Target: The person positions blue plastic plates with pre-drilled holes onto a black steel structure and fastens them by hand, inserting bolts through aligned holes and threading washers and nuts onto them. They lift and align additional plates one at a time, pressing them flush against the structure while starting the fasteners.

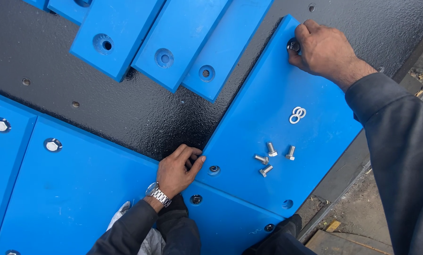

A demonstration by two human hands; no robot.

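My right hand (323, 51) pinches a steel bolt (293, 46) set in the corner hole of a loose blue plastic plate (287, 94) lying askew on a black textured steel surface (140, 108). My left hand (177, 171), with a metal wristwatch on its wrist, rests fingers against the near edge of that same plate, beside a hole (214, 169). Several loose hex bolts (271, 158) and two white washers (297, 114) lie on the plate between my hands.
Blue plates bolted flat (70, 189) cover the near left, with bolt heads (52, 144) in their holes. Three loose blue plates (173, 42) lie stacked at the top. At right the black surface ends at a metal edge above dirt ground (357, 217).
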